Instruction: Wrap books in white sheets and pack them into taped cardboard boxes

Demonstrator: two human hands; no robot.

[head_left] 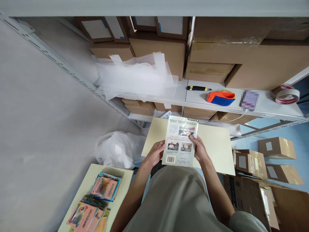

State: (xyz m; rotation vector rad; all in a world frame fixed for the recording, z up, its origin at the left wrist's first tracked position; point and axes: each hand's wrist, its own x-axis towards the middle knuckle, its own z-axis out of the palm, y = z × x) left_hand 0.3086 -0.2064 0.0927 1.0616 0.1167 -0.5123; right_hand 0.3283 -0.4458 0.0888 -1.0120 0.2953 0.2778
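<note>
A magazine or thin book (180,154) with a pale printed back cover, small photos and a barcode is held up in front of my body. My left hand (156,154) grips its left edge, thumb on the cover. On the opposite edge, my right hand (198,149) is closed with its thumb over the cover near a photo. The fingers behind the cover are hidden. Below it lies a cream-coloured table (217,145).
On the shelf (178,91) are white wrapping sheets (137,77), a utility knife (198,88), an orange-and-blue tape dispenser (220,97) and a tape roll (287,96). Stacked booklets (84,214) sit on a side table (120,177). Cardboard boxes (276,148) stand right.
</note>
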